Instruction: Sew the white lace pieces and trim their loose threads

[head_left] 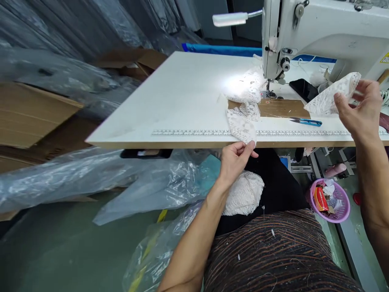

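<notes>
Lace piece (241, 123) lay on the table, its near end at the front edge, where the left hand (235, 160) had it pinched between thumb and fingers; the hand was closed just enough for that light hold, which seemed meant to keep the end from slipping or folding. From there the piece ran back, rumpled, towards the needle (268, 87), beside which more lace was bunched. The right hand (360, 103), well apart from the left, was half curled, thumb spread from the fingers, with the upper corner of a second piece (331, 95) at its fingertips. That piece was raised and tilted off the table, probably to keep it clear of the phone (303, 90) just beside it.

Brown tape (281, 108) covered the strip in front of the needle, perhaps to give cloth a smooth surface. Snips (306, 121) lay at its near edge, presumably there for easy reach, and a ruler (194, 133) ran along the front of the table (146, 107). The machine (322, 24) stood over all this, and bright light fell on the bunched lace. More lace (244, 194) rested on the lap, and a basket (346, 211) on the floor held scraps, likely placed there for tidiness.
</notes>
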The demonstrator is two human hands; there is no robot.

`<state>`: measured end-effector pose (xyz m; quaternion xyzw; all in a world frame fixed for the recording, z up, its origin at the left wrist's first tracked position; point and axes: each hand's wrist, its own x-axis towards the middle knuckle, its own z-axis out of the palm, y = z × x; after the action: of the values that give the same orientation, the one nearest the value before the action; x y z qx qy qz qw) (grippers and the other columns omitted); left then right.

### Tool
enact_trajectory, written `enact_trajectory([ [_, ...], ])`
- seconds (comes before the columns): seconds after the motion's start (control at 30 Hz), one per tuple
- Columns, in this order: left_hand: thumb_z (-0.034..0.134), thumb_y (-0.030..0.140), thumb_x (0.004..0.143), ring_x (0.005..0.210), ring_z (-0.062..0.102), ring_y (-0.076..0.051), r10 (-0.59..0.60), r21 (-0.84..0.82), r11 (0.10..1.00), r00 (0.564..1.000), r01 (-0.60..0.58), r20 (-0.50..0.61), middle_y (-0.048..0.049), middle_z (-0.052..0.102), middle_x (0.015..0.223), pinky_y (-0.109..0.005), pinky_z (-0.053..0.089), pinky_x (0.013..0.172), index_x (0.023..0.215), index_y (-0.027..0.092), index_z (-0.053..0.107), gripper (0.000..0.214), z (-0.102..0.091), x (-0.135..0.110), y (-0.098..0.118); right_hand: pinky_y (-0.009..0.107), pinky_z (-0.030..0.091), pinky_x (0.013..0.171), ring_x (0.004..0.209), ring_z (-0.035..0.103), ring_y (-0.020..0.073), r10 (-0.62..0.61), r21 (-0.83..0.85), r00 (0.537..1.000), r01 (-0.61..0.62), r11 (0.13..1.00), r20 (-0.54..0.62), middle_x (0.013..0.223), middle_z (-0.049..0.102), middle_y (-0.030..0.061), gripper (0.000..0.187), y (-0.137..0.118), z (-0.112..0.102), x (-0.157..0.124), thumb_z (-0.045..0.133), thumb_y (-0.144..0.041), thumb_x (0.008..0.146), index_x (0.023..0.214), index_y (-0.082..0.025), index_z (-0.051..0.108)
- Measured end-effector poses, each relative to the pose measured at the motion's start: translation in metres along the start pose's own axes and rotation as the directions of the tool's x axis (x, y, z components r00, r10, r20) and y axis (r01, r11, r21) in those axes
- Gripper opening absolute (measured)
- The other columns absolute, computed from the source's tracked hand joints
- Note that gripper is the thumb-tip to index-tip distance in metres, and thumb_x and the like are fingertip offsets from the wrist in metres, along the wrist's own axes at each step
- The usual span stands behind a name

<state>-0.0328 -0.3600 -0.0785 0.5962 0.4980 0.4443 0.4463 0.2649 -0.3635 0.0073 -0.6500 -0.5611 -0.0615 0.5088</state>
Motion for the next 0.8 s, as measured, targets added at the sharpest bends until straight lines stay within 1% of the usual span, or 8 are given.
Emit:
enact_trajectory([
  [0.07,0.065,0.054,0.079,0.061,0.061,-0.015,-0.011,-0.051,0.999,1.000,0.011,0.012,-0.0025,0.069,0.060,-0.027,0.044,0.059,0.063,0.019,0.066,0.039,-0.002,-0.005,0.002,0.047,0.051,0.083,0.113,0.057,0.0308,-0.187,-0.211,0.982,0.185,0.960,0.008,0.125,0.058,0.0220,0.043,0.001,0.006,0.000,0.063,-0.028,0.083,0.123,-0.013,0.056],
  [0.13,0.064,0.054,0.079,0.060,0.060,-0.015,-0.042,-0.095,0.995,0.999,0.044,0.024,-0.0012,0.065,0.055,-0.027,0.044,0.059,0.064,0.019,0.065,0.038,-0.011,-0.017,0.001,0.049,0.052,0.085,0.108,0.060,0.0315,-0.300,-0.225,0.938,0.335,0.915,0.174,0.115,0.063,0.0188,0.035,0.001,0.016,-0.010,0.055,-0.030,0.087,0.117,-0.013,0.061],
  [0.3,0.066,0.060,0.077,0.053,0.055,-0.014,-0.141,-0.146,0.978,0.988,0.149,0.063,0.0006,0.058,0.048,-0.027,0.044,0.056,0.057,0.020,0.061,0.044,-0.043,-0.074,-0.010,0.045,0.051,0.079,0.092,0.062,0.0296,-0.286,-0.280,0.841,0.443,0.852,0.460,0.097,0.068,0.0129,0.033,0.011,0.042,-0.030,0.056,-0.037,0.087,0.110,-0.016,0.069],
  [0.47,0.068,0.064,0.076,0.049,0.057,-0.015,-0.296,-0.159,0.929,0.929,0.334,0.222,-0.0028,0.065,0.051,-0.031,0.050,0.060,0.055,0.020,0.065,0.049,-0.054,-0.131,-0.026,0.041,0.049,0.073,0.088,0.061,0.0292,-0.231,-0.328,0.820,0.445,0.834,0.524,0.087,0.065,0.0135,0.026,0.017,0.050,-0.026,0.049,-0.032,0.090,0.098,-0.016,0.068],
  [0.57,0.065,0.067,0.079,0.053,0.060,-0.016,-0.325,-0.153,0.914,0.903,0.376,0.282,-0.0040,0.067,0.054,-0.032,0.054,0.070,0.057,0.020,0.068,0.052,-0.046,-0.143,-0.033,0.043,0.048,0.074,0.083,0.061,0.0270,-0.215,-0.257,0.861,0.361,0.897,0.460,0.083,0.062,0.0125,0.017,0.002,0.049,-0.029,0.046,-0.031,0.091,0.087,-0.019,0.058],
  [0.67,0.062,0.070,0.080,0.065,0.069,-0.021,-0.320,-0.135,0.917,0.896,0.374,0.309,-0.0052,0.069,0.057,-0.034,0.055,0.079,0.057,0.020,0.070,0.055,-0.036,-0.139,-0.035,0.038,0.049,0.065,0.064,0.059,0.0190,-0.133,0.106,0.901,0.097,0.990,0.414,0.077,0.062,0.0052,0.016,-0.026,0.047,-0.051,0.041,-0.039,0.097,0.094,-0.023,0.045],
  [0.73,0.062,0.070,0.081,0.079,0.073,-0.025,-0.307,-0.116,0.925,0.890,0.362,0.337,-0.0063,0.071,0.059,-0.035,0.055,0.084,0.058,0.020,0.072,0.056,-0.029,-0.133,-0.033,0.032,0.043,0.049,0.048,0.049,0.0136,-0.054,0.364,0.874,-0.145,0.920,0.483,0.076,0.063,0.0018,0.022,-0.046,0.048,-0.078,0.038,-0.048,0.099,0.094,-0.026,0.040],
  [0.8,0.061,0.069,0.081,0.090,0.074,-0.028,-0.292,-0.103,0.932,0.886,0.349,0.359,-0.0075,0.072,0.061,-0.034,0.055,0.085,0.057,0.020,0.072,0.056,-0.022,-0.127,-0.032,0.029,0.042,0.050,0.052,0.047,0.0133,-0.047,0.470,0.800,-0.302,0.829,0.598,0.068,0.061,-0.0010,0.029,-0.061,0.053,-0.112,0.051,-0.054,0.092,0.089,-0.026,0.043],
])
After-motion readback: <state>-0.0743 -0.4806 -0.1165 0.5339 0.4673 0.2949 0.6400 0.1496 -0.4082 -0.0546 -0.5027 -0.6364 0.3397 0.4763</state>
